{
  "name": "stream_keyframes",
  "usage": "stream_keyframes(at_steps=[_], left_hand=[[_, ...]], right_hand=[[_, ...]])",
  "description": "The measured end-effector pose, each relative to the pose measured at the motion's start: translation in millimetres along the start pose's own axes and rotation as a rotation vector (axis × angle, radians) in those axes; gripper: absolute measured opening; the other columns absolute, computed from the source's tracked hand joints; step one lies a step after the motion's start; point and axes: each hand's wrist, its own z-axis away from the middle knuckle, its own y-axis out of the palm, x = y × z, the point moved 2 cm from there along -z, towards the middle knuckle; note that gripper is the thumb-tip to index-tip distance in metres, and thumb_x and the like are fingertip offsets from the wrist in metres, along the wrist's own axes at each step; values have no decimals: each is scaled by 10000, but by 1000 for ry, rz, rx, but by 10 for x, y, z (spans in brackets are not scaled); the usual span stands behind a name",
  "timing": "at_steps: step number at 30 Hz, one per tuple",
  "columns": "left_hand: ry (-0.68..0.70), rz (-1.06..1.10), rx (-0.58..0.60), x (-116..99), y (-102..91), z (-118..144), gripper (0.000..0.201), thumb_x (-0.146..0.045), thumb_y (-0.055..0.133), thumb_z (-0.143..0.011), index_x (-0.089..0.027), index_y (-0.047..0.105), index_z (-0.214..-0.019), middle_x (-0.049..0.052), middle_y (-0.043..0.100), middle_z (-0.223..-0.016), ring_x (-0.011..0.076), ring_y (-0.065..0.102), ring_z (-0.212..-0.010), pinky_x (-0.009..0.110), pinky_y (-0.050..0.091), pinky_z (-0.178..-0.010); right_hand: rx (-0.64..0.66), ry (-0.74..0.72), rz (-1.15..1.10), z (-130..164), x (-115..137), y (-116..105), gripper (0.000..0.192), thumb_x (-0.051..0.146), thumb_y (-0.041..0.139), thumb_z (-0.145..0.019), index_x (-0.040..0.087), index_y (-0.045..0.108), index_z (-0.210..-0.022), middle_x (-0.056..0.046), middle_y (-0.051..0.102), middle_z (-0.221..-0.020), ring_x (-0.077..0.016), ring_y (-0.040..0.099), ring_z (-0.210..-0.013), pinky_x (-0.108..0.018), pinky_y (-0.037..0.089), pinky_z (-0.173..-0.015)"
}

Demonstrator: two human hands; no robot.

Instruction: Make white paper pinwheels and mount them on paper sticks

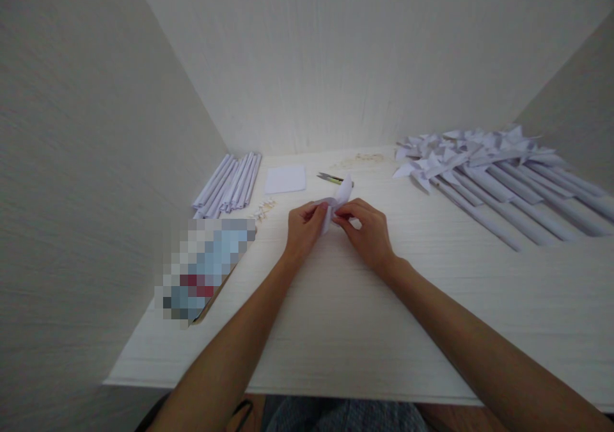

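The left hand and the right hand are close together in the middle of the frame. Both have their fingers pinched on a folded white paper. One end of the paper sticks up between them. Just behind it, scissors lie on the white surface, partly hidden by the paper.

A flat white square lies a bit up and left of the middle. Further left is a bunch of paper tubes, side by side. Small bits are scattered near their lower right. Below the tubes, at the left of the frame, is a blurred thing; I cannot tell what it is. At the right, lots of white pinwheels lie in a pile, with their sticks pointing to the lower right.
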Motion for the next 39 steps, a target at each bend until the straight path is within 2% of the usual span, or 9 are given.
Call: stream_keyframes(at_steps=[12, 19, 26, 39], left_hand=[[8, 25, 0, 18, -2, -11, 192, -305, 573, -691, -157, 695, -702, 11, 649, -666, 113, 557, -634, 220, 434, -598], [16, 43, 4, 52, -9, -24, 195, -307, 578, -688, -155, 696, -724, 15, 663, -697, 113, 561, -644, 222, 437, -600], [-2, 37, -7, 33, -9, -18, 185, -298, 583, -682, -152, 694, -701, 10, 659, -672, 109, 557, -624, 221, 432, -588], [-15, 65, -3, 33, 4, -19, 172, -279, 588, -671, -152, 696, -712, 17, 669, -693, 118, 573, -648, 224, 444, -598]], right_hand=[[27, 6, -2, -7, -18, 13, 68, 141, 577, -720, 168, 583, -782, -36, 580, -745, -133, 542, -657, -280, 454, -634], [18, 7, -23, -12, -17, 11, 67, 128, 579, -715, 169, 534, -685, -16, 544, -679, -127, 515, -627, -265, 437, -596], [9, 2, -25, -11, -17, 3, 93, 130, 568, -718, 186, 512, -669, -3, 539, -665, -130, 515, -627, -273, 433, -601], [21, -22, -4, -19, -15, 21, 80, 105, 558, -719, 172, 579, -757, -34, 583, -719, -141, 546, -649, -278, 457, -610]])
